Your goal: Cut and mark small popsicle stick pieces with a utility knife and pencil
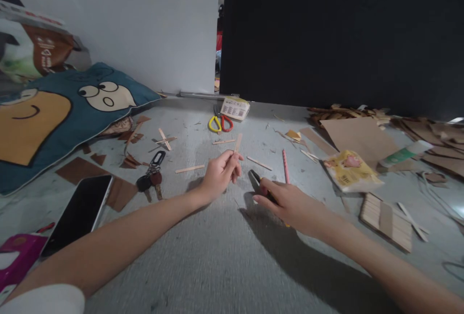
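My left hand [221, 171], in the middle of the table, pinches a flat wooden craft stick [238, 141] that points up and away. To its right, my right hand [290, 204] is closed around a black-tipped hand tool [255, 176]; a bit of yellow shows under the palm, and the rest is hidden by the fingers. The tool's tip points toward my left hand without touching it. Loose craft sticks lie around: one [190, 169] left of my left hand, another [259, 163] between the hands, and one [224, 142] beyond. A pink striped pencil-like stick [285, 165] lies behind my right hand.
Scissors [221, 123] and a small packet [235, 108] lie at the back. Keys [154, 178], a phone [79, 212] and a cushion [68, 116] are left. Rightward are a yellow packet [351, 171], a glue tube [406, 153], a craft-stick bundle [386, 221] and cardboard [358, 133].
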Available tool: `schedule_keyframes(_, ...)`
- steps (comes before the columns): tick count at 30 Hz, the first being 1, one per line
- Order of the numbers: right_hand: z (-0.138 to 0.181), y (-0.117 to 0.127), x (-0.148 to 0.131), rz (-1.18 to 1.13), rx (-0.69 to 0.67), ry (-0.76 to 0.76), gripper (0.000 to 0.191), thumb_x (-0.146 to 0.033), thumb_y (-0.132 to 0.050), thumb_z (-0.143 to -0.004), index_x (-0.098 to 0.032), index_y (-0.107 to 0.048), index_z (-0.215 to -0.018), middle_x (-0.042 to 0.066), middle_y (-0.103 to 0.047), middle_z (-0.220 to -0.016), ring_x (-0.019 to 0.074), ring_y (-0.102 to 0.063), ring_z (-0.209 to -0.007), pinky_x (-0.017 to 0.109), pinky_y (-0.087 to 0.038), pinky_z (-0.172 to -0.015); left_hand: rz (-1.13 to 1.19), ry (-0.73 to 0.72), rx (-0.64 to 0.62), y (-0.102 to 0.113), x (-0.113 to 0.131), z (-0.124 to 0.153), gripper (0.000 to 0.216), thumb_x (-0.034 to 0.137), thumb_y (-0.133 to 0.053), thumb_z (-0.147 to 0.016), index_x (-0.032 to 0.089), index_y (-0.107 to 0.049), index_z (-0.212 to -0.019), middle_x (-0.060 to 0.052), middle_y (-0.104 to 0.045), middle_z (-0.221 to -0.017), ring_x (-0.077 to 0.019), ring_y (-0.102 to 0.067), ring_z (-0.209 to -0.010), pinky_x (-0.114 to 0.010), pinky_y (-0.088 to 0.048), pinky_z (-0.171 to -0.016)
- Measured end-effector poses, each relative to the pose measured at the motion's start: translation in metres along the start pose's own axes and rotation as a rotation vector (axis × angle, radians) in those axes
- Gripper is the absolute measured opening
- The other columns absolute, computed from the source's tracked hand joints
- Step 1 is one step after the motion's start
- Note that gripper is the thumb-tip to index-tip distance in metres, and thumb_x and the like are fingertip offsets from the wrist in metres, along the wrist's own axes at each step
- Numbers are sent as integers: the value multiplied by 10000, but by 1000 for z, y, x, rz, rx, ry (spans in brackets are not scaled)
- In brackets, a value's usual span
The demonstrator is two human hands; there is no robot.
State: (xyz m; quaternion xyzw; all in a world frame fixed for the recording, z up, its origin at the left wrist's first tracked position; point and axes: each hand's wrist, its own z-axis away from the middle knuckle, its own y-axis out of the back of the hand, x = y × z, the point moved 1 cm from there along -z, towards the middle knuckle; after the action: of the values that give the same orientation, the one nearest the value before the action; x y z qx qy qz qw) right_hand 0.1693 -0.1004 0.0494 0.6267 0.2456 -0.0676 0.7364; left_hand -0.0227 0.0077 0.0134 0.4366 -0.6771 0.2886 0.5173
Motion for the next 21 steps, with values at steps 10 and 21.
schedule_keyframes(10,9,-21,9,-152,512,-203,528,-421,-414,-1015,-169,-470,-1476,103,-749,-885,232,-694,-610,298,-469,-615,-487,5,-126,8,-9,-9,152,228,-513,-1071,212,-625,-970,16,-648,-766,-153,-596,-702,-282,-446,-717)
schedule_keyframes(21,18,-37,-8,-72,431,-244,532,-358,-395,-1015,-121,-538,-1469,25,-689,-603,231,-648,-485,276,-387,-500,-735,1,-177,11,-8,-15,66,196,-793,-926,207,-842,-884,-54,-756,-832,-232,-665,-914,-345,-497,-848)
